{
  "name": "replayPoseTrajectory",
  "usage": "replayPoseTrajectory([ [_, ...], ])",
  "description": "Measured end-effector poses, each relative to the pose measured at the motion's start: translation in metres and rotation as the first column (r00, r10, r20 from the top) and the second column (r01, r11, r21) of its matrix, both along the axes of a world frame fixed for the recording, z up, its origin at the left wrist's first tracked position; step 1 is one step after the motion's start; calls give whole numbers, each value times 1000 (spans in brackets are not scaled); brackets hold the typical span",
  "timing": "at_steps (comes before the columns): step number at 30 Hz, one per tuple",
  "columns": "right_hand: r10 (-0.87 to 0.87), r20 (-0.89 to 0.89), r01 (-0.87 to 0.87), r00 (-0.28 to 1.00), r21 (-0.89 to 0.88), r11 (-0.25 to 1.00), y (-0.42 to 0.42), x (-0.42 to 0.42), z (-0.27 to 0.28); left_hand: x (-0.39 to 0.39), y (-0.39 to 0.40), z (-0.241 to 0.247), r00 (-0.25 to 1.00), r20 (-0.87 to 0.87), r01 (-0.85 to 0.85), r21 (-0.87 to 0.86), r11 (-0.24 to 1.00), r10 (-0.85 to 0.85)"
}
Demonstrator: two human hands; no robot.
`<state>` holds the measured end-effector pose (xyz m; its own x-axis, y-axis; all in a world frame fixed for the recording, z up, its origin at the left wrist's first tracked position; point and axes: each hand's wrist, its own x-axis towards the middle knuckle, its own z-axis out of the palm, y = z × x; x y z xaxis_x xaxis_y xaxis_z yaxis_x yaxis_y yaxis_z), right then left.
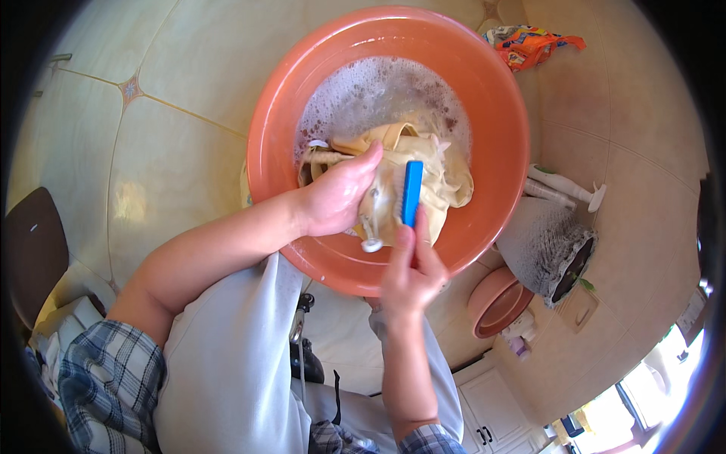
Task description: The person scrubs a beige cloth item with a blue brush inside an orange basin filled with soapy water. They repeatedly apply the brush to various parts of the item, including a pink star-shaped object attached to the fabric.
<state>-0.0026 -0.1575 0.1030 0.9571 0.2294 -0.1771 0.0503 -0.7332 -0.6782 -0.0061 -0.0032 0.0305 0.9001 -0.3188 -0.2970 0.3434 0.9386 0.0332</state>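
A large orange plastic basin (499, 113) holds sudsy water (351, 96) and a wet, pale yellow garment (431, 153) with a white drawstring and toggle (371, 244). My left hand (343, 196) lies on the garment's left part, palm turned partly up and thumb raised; its fingertips are hidden, and whether it grips the cloth does not show. In my right hand (414, 272) is a blue scrubbing brush (412, 193), held by its near end, with its pale bristles facing left over the cloth beside the toggle.
Right of the basin are a white spray bottle (567, 184), a grey textured container (533, 244) and a smaller pink basin (502, 303). An orange plastic package (533, 48) lies beyond the rim. A brown chair back (37, 255) stands at the far left.
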Motion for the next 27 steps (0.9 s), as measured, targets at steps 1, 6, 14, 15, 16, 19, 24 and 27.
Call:
replayPoseTrajectory([
  [1,-29,158,2,987,169,986,11,-10,-16,5,1,3,999,31,-10,-1,1000,10],
  [6,-127,-313,186,941,169,968,2,31,-24,-6,4,4,997,-65,38,40,998,-35],
  [14,-25,-19,26,1000,50,998,-7,11,-46,-2,5,-3,980,-200,-2,16,1000,5],
  [15,99,48,-100,994,23,995,0,7,-45,-3,6,-10,982,-187,15,22,1000,-11],
  [16,221,104,-221,970,-14,975,8,0,-39,-6,7,-16,983,-179,34,23,999,-30],
  [19,86,13,-86,996,-4,996,-2,20,-51,-13,13,-20,982,-177,66,7,998,-64],
  [24,238,96,-239,966,3,971,-1,6,-46,-12,18,-19,976,-202,60,-117,991,-83],
  [27,-12,-39,17,999,116,993,-13,24,-56,-12,17,-22,974,-203,54,-223,973,-101],
])
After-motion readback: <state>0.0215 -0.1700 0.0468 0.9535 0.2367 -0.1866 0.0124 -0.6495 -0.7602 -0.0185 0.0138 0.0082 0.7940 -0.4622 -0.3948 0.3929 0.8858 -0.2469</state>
